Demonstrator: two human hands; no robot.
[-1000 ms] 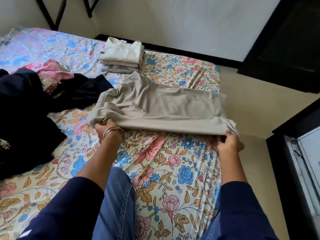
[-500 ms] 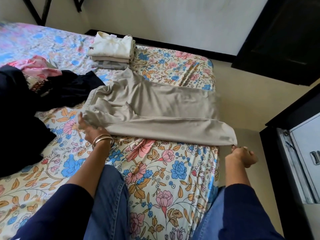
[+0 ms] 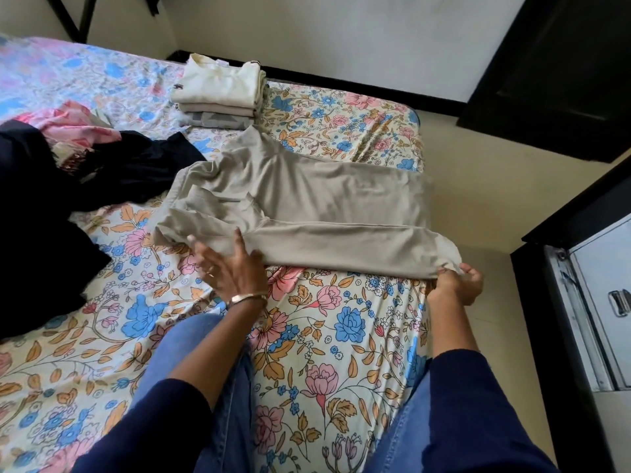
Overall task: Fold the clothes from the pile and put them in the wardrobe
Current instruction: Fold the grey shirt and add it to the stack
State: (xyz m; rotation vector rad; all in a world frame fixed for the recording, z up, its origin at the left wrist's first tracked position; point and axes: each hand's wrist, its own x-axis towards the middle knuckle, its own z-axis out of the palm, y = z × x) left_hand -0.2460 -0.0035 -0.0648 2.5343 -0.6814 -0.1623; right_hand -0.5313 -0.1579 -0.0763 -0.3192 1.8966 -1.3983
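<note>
a: left hand, fingers spread and nearly straight, presses flat on the near edge of the beige garment, at about seven o'clock of the cloth. it grasps nothing. right hand pinches the cuff end of the garment at four o'clock, just over the edge of the bed.

b: and which step does this show?

a: as i judge it, the fold of one piece: cloth laid across the bed, near sleeve drawn out straight between my two hands. the wardrobe step is not yet begun for this piece.

b: what does the next move call for?

a: probably carrying the pinched end across toward nine o'clock while the flat hand anchors the cloth, so the layers do not slide.

b: materials?

a: garment: soft matte knit, limp, with loose ripples at its ten o'clock corner and a smooth panel toward two o'clock. bed sheet: printed cotton, blue and pink flowers, slightly creased. folded stack at twelve o'clock: cream on top, squared edges, just beyond the garment. unfolded pile at nine o'clock: dark cloth heaped, a pink printed piece on it. metal cabinet at three o'clock, on the floor side, well apart from the bed.
</note>
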